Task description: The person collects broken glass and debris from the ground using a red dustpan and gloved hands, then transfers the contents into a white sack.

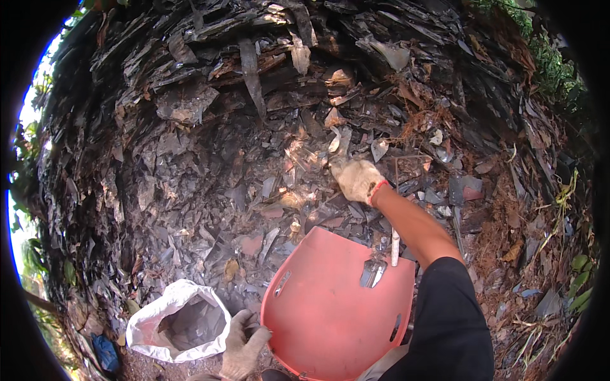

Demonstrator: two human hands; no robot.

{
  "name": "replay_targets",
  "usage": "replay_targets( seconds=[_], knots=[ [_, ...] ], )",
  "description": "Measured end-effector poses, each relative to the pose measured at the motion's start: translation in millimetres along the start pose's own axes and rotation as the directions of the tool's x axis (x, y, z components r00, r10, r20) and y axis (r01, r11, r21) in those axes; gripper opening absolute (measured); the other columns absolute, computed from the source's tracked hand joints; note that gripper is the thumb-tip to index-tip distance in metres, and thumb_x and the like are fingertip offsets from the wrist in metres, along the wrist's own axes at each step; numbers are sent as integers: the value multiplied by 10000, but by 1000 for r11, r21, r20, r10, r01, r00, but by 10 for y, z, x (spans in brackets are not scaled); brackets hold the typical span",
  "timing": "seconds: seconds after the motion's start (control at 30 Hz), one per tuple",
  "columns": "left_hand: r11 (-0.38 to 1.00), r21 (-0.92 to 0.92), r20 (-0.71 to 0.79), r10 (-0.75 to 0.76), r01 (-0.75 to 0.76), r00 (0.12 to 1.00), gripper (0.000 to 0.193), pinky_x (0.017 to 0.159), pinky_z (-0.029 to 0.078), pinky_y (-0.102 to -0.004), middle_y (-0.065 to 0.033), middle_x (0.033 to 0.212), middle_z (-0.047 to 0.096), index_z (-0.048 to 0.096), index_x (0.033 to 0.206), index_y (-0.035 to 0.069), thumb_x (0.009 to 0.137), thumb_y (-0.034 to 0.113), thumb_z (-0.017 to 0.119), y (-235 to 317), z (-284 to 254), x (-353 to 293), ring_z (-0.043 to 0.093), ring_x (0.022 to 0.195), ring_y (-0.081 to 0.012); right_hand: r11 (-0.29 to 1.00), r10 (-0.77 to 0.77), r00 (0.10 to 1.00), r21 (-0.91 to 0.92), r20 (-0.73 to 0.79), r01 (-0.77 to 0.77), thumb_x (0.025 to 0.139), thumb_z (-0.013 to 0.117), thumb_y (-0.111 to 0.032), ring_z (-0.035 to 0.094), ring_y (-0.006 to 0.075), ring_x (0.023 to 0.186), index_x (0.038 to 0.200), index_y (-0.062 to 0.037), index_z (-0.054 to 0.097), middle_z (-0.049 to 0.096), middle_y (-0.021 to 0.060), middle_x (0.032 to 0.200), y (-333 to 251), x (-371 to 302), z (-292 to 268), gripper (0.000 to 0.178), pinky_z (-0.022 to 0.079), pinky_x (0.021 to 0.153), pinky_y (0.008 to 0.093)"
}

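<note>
Two gloved hands show. The bent fingers of the right hand [359, 181] reach into the flat broken bits [270, 244], but I can't tell if they grip one. The left hand [240, 349] is at 7 o'clock in the view. Its fingers are bent by the edge of the red tub [337, 317], and I can't tell if they pinch it. The tub sits at 6 o'clock from the right hand. A white stick [395, 247] lies at the tub's 1 o'clock edge. At 9 o'clock from the tub stands an open white bag [143, 336] with grey flat pieces [194, 324] inside. Farther out, a dark, jagged pile [222, 63] rises at 12 o'clock. Green leaves [559, 70] hang at 2 o'clock.
</note>
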State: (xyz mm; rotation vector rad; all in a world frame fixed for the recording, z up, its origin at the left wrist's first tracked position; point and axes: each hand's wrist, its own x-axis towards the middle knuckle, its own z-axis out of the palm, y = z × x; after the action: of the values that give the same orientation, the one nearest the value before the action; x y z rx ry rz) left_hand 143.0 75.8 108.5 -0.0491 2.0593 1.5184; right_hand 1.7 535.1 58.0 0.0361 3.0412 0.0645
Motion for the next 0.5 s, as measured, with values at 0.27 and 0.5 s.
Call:
replay_targets(
  seconds=[0.27,0.5],
  knots=[
    [766,608,318,6,-209,948,850,1010,518,-452,-261,1371,540,423,1457,-34,816,341,836,150,238,-3,579,1258,-398,822,-50,965,559,257,-107,837,695,-194,601,355,1287,1309,-6,612,625,239,1337,-362,-370,-132,514,488,1098,438],
    [670,656,212,277,-346,937,830,1001,527,-458,-255,1328,592,398,1514,-13,855,324,774,-139,41,-37,654,1146,-371,974,212,931,-11,-298,-226,873,763,-445,532,324,1285,1348,-120,570,568,161,1380,249,620,251,607,502,1007,461]
  ],
)
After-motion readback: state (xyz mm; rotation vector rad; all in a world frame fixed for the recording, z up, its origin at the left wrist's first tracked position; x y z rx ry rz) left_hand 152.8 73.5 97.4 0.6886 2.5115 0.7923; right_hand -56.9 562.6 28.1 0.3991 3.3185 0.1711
